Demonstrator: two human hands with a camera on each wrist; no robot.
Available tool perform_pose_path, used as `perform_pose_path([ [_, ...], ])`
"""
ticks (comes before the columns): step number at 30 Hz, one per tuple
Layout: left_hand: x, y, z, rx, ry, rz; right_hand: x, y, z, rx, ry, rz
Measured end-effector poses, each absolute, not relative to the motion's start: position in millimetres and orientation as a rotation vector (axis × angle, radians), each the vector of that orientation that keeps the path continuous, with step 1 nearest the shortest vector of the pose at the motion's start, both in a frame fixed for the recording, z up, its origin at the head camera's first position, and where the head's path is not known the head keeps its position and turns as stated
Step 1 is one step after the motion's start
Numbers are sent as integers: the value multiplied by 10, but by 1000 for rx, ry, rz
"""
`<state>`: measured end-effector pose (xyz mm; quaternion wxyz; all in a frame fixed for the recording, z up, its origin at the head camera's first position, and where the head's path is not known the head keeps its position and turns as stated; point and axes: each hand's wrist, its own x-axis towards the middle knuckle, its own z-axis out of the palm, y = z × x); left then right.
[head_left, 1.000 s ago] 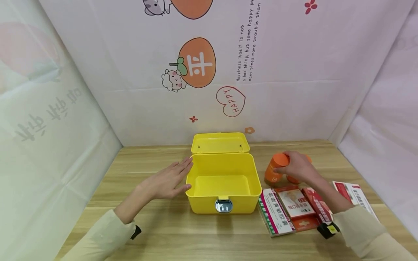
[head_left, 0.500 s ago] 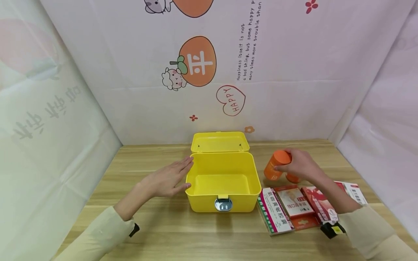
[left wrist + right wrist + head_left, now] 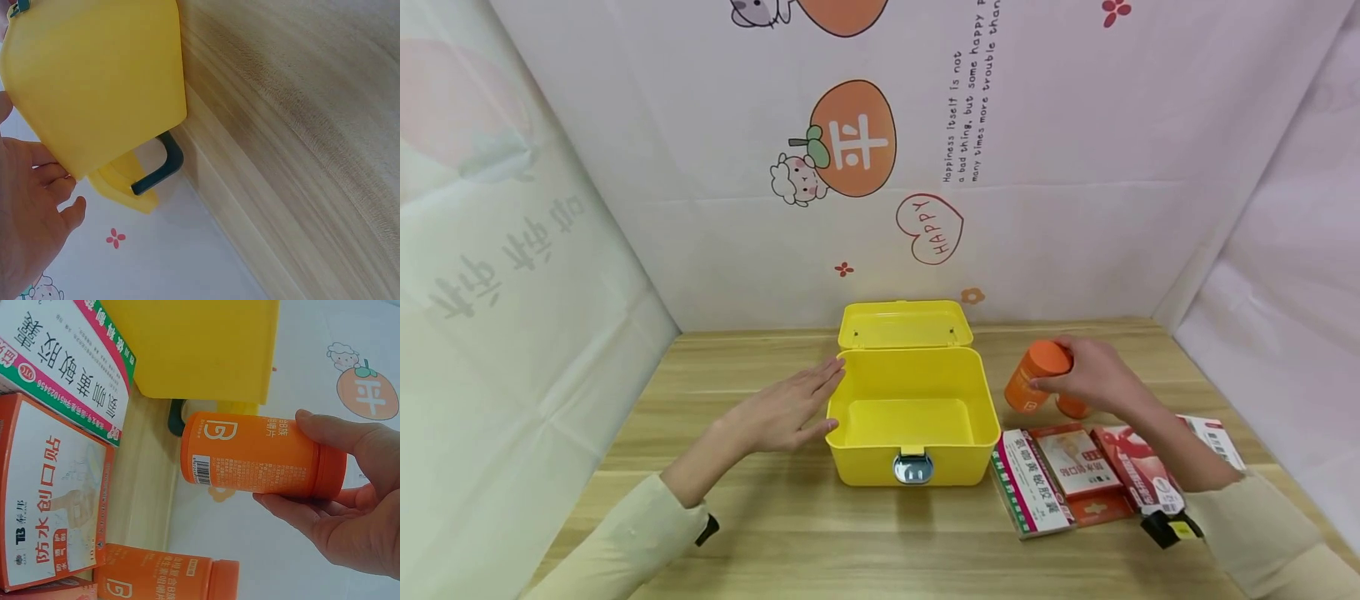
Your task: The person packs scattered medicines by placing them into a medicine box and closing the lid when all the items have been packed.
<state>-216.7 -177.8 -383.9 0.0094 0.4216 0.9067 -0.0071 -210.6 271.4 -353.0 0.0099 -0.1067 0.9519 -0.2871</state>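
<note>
Forearms point(image 3: 702, 462) reach forward from pale sleeves point(image 3: 636, 529), well apart; left hand point(image 3: 784, 414) slants inward, fingers extended, thumb spread away; right hand point(image 3: 1101, 379) angles leftward, its thumb opposing bent fingers in a grip.

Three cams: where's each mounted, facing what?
Head: worn on head, facing forward and down at the open yellow box; left hand, right hand, sleeves show.
Left wrist: worn there, facing the box's outside and dark handle; left hand shows.
Right wrist: worn there, facing the held orange bottle; right hand shows.
Shared: head and right wrist both show that bottle and the box.
</note>
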Motion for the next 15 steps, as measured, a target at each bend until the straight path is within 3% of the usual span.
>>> perform_pose_path([
  [15,-2166,-1777,-3817,1317,2825,-25,-2022,2644,-3361,-363,2952,-906],
])
